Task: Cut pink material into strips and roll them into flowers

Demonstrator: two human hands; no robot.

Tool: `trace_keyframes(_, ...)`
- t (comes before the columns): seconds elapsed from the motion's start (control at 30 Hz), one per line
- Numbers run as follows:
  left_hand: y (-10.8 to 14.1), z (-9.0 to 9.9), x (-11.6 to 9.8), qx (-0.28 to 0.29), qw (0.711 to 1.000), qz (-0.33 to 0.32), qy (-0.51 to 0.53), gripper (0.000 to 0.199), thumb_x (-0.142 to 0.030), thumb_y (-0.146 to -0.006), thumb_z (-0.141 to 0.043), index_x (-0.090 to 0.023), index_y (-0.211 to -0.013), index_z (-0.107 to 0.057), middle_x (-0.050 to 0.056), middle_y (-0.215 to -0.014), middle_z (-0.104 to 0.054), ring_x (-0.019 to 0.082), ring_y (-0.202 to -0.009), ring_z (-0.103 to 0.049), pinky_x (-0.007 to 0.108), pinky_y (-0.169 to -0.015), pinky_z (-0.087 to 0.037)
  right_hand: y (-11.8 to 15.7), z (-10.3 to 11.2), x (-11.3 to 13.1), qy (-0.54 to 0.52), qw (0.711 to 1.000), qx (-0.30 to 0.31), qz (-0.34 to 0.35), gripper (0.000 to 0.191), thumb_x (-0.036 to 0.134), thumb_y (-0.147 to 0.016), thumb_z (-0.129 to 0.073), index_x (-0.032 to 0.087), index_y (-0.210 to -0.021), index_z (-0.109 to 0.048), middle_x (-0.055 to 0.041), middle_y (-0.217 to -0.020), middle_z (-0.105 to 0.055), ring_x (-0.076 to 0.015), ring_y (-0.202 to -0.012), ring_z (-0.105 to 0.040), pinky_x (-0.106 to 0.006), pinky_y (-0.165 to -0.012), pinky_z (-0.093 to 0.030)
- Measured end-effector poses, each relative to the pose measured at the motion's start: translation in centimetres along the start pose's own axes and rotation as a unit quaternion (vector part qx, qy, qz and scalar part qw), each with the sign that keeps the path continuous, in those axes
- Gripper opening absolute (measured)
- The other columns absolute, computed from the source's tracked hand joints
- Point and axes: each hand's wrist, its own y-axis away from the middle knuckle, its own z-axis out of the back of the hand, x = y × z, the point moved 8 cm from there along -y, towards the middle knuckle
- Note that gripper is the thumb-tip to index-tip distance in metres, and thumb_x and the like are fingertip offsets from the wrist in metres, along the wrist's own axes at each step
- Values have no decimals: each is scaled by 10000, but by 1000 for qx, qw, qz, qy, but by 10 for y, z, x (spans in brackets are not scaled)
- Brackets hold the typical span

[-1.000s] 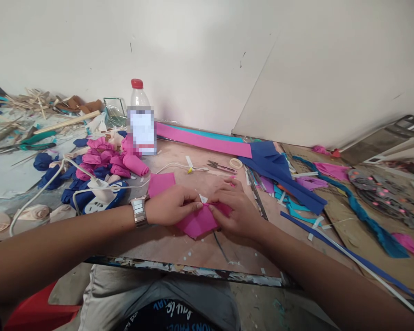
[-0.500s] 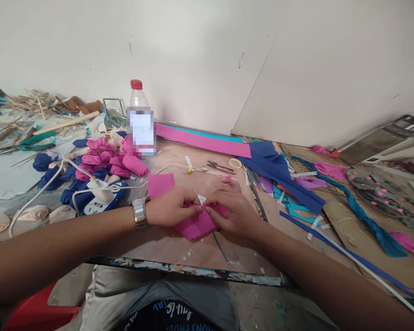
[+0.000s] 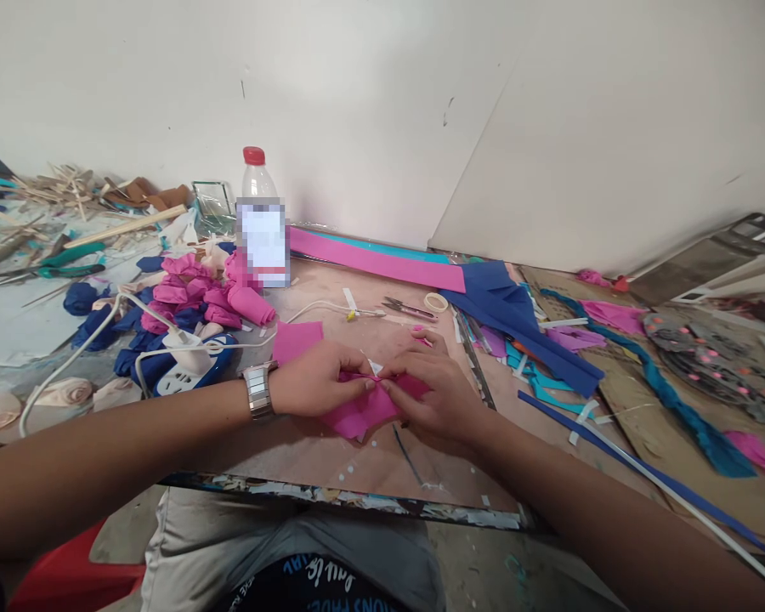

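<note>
A piece of pink crepe paper or fabric (image 3: 352, 418) is pinched between both hands over the middle of the work board. My left hand (image 3: 312, 378) comes in from the left, a metal watch (image 3: 257, 389) on its wrist, with thumb and forefinger closed on the pink piece. Facing it, my right hand (image 3: 439, 391) also pinches the piece, fingertips almost touching the left ones. A small white bit (image 3: 375, 369) shows at the pinch. Another pink piece (image 3: 298, 340) lies just behind my left hand.
At left are rolled pink and blue rosettes (image 3: 182, 293), a blue power strip (image 3: 188, 378) with white cable and green-handled pliers (image 3: 73, 259). Behind stand a red-capped bottle (image 3: 258, 183), thread snips (image 3: 408, 308) and a tape ring (image 3: 435, 302). Blue strips (image 3: 516, 319) lie right.
Both hands stay nearly in place. The pink piece's lower part has folded up slightly, and less of the white bit shows between the fingers.
</note>
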Motion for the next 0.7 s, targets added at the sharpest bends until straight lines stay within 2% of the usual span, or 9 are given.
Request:
trace_keyframes(0.17,5,3,-8,-34,993,-32,-107,295,-346,-1025,-534,-182,-976,-775,35,-860,-778,158,-736,-648,275,-681,-412,1,-2,-2,-10,1000,6,-12,76,199,-970,-664,252,-954,-716,31,-888,-807,-189,-847,-711,-492,-1123,-291)
trace_keyframes(0.27,6,2,-10,-32,992,-33,-118,280,-328,-1008,-539,-176,-930,-761,35,-813,-762,158,-705,-636,282,-669,-397,1,-1,-1,-7,1000,-2,0,68,205,-975,-668,249,-953,-715,27,-877,-807,-189,-838,-708,-482,-1100,-311)
trace_keyframes(0.4,2,3,-4,-26,998,-12,-54,251,-288,-977,-554,-153,-849,-723,23,-771,-731,142,-683,-592,267,-654,-396,0,3,3,5,999,-23,30,57,213,-997,-685,250,-971,-720,21,-863,-800,-175,-815,-722,-459,-1079,-350)
trace_keyframes(0.53,-2,2,2,-6,999,4,39,250,-312,-979,-575,-143,-865,-720,17,-795,-723,133,-715,-596,245,-667,-433,-1,5,7,22,997,-33,63,53,211,-1002,-695,243,-970,-723,3,-848,-790,-175,-809,-732,-435,-1042,-411)
trace_keyframes(0.7,-3,1,1,14,997,5,72,235,-290,-981,-575,-136,-914,-739,34,-855,-756,139,-763,-633,241,-697,-466,0,9,10,40,995,-52,76,62,194,-993,-696,252,-979,-712,23,-849,-807,-168,-791,-731,-465,-1106,-369)
